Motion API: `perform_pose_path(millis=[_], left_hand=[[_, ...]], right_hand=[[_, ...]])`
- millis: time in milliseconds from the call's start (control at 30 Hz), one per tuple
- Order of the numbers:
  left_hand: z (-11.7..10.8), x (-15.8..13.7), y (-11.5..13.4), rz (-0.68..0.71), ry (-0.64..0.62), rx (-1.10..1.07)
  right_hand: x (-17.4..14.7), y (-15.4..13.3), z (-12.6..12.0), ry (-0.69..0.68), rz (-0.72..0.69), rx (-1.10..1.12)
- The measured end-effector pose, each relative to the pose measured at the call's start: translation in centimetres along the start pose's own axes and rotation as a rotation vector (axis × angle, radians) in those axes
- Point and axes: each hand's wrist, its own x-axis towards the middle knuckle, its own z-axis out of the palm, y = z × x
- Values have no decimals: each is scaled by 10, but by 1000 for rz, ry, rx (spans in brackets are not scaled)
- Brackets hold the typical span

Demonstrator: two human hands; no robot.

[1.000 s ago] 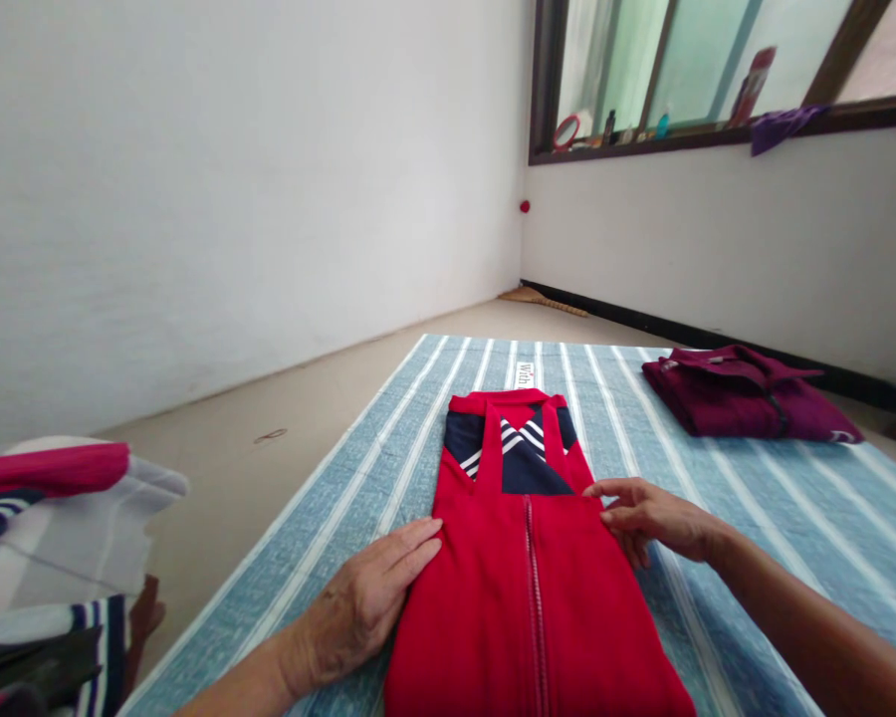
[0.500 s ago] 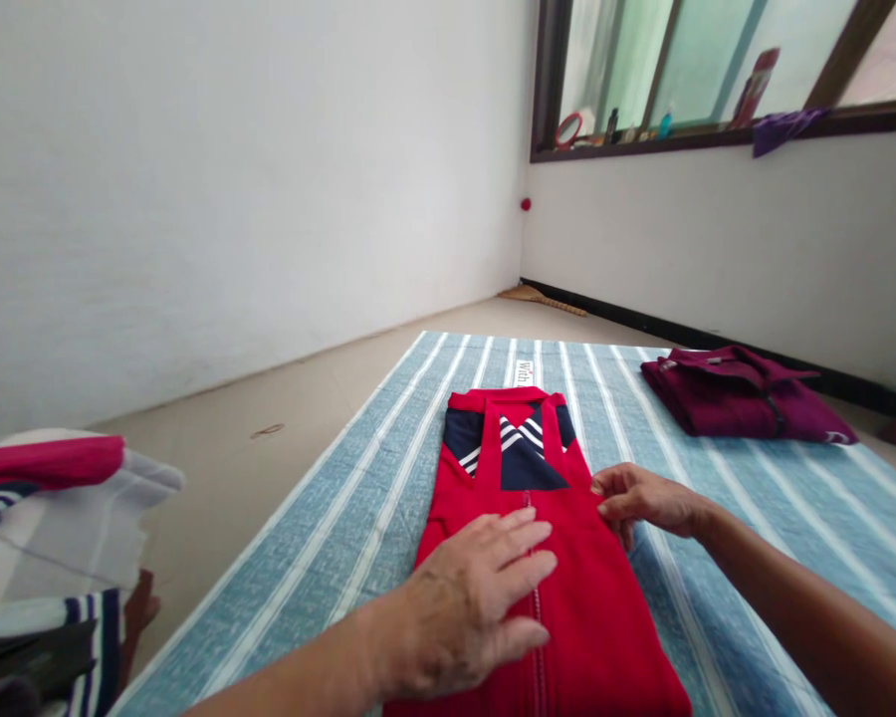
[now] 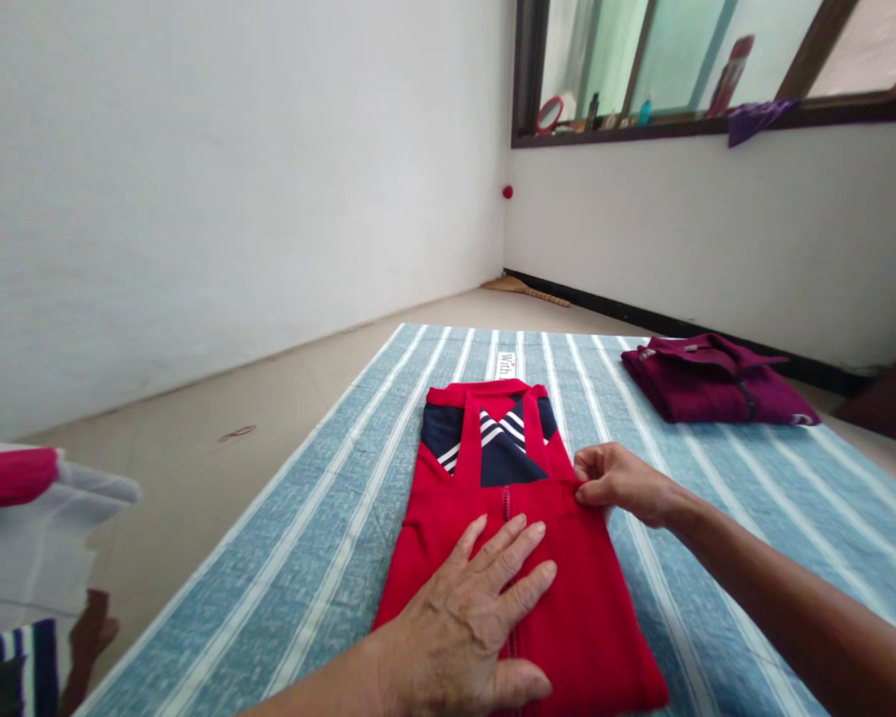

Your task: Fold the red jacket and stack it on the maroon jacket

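Note:
A red jacket [image 3: 589, 607] with navy panels and white stripes near its collar lies folded into a long rectangle, its zipper running down the middle. My left hand [image 3: 478, 617] rests flat on its front with the fingers spread. At the jacket's right edge, just below the navy panel, my right hand [image 3: 613, 483] pinches the red fabric between thumb and fingers. A small crease runs across the cloth beside that pinch. Under the jacket is a blue-and-white striped sheet [image 3: 329, 498].
A folded maroon garment [image 3: 717, 383] lies at the sheet's far right. To the left, a pile of clothes [image 3: 37, 538] stands by the tiled floor [image 3: 194, 478]. White walls meet behind; a window ledge [image 3: 619, 132] at upper right holds small items and a purple cloth [image 3: 758, 119].
My right hand has closed on the jacket's right edge, and the fabric there is slightly creased. My left hand has spread out flatter on the front. The view has shifted slightly right.

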Motion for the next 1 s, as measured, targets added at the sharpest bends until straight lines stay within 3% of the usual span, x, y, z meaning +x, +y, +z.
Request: perform_pose_path(millis=[133, 300, 367, 500, 667, 767, 867, 1000], left_hand=[[4, 0, -1, -1, 20, 20], [3, 1, -1, 2, 18, 42], [1, 2, -1, -4, 10, 43], [1, 2, 1, -10, 0, 57], [1, 2, 1, -2, 30, 60], [1, 2, 1, 11, 43, 76], [1, 2, 1, 22, 48, 94], [1, 2, 2, 24, 66, 107]], right_hand=[[-6, 6, 8, 113, -43, -66], [-14, 13, 16, 337, -250, -434], [-15, 19, 16, 307, -179, -328], [-19, 30, 9, 103, 107, 156], [-25, 42, 1, -57, 157, 421], [-23, 45, 7, -73, 158, 441], [-22, 42, 15, 0, 154, 376], [-26, 30, 23, 202, 4, 49]])
